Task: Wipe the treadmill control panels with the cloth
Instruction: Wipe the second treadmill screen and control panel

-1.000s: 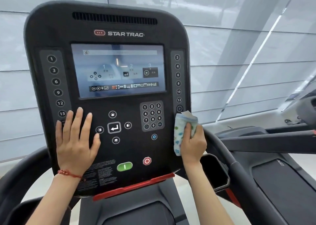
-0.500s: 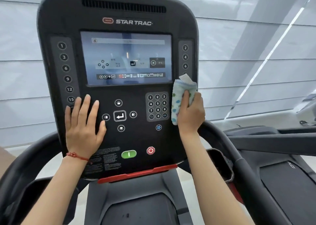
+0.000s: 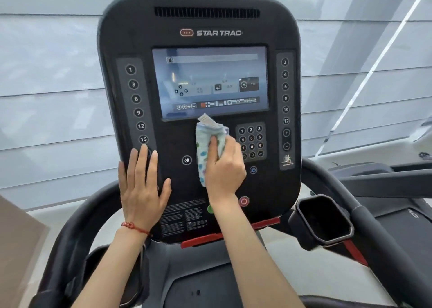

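The black treadmill control panel [image 3: 145,34] stands upright before me, with a lit screen [image 3: 210,81] in its middle. My right hand [image 3: 224,167] grips a folded white cloth with coloured dots [image 3: 203,151] and presses it on the panel just under the screen, over the arrow buttons. The cloth's top corner reaches the screen's lower edge. My left hand [image 3: 140,188] lies flat with straight fingers on the panel's lower left, below the button marked 15. A red string bracelet circles that wrist.
A number keypad [image 3: 251,141] sits right of the cloth, and button columns run down both panel sides. A red stop button [image 3: 243,201] and a red bar [image 3: 210,238] lie below. Curved black handrails [image 3: 77,223] flank the console; a cup holder [image 3: 325,221] is at right. Another treadmill [image 3: 409,214] stands further right.
My right hand has carried the cloth from the panel's right edge leftward to the middle, under the screen. The left hand stays flat at the lower left. The view has shifted.
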`<act>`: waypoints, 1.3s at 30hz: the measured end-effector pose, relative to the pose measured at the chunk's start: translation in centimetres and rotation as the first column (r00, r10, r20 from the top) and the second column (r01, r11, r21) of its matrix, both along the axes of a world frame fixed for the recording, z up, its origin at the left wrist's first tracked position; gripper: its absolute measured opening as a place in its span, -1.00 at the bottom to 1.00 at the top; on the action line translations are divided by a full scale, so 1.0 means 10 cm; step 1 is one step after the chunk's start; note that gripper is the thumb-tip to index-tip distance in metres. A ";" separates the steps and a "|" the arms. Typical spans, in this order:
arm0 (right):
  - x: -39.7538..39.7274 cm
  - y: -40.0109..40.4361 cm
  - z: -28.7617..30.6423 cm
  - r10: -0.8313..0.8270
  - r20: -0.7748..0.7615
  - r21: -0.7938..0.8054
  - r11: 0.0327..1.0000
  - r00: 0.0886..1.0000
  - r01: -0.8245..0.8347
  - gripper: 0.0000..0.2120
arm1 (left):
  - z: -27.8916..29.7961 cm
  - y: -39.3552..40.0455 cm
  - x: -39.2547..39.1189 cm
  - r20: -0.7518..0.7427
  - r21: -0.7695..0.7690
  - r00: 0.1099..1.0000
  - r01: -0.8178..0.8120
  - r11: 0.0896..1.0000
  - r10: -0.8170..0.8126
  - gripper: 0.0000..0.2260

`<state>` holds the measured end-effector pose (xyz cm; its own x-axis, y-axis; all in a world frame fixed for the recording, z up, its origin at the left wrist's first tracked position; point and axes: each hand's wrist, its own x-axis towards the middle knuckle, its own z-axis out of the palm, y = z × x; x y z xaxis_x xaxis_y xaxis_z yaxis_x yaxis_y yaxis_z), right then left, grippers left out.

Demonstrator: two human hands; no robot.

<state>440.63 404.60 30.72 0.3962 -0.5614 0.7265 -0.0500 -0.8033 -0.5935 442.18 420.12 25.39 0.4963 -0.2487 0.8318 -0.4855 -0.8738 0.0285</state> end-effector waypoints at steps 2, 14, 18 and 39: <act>0.01 0.12 0.01 -0.003 0.002 -0.055 0.999 1.000 0.003 -0.58 | -0.01 0.01 0.01 -0.002 -0.008 1.000 0.009 1.000 -0.009 -0.54; -0.33 -1.24 -0.17 -0.219 -0.062 0.236 0.945 0.974 0.227 -0.55 | -0.07 0.00 0.03 0.039 -0.011 0.999 0.014 1.000 -0.014 -0.55; -0.36 -1.26 -0.22 -0.279 -0.073 0.337 0.897 0.958 0.287 -0.60 | -0.07 -0.01 0.03 0.049 -0.014 0.999 0.009 1.000 -0.009 -0.55; -0.67 -0.90 -0.54 -0.267 -0.162 0.362 0.879 0.950 0.309 -0.62 | -0.20 0.02 -0.17 -0.029 -0.011 0.998 0.049 0.999 -0.049 -0.52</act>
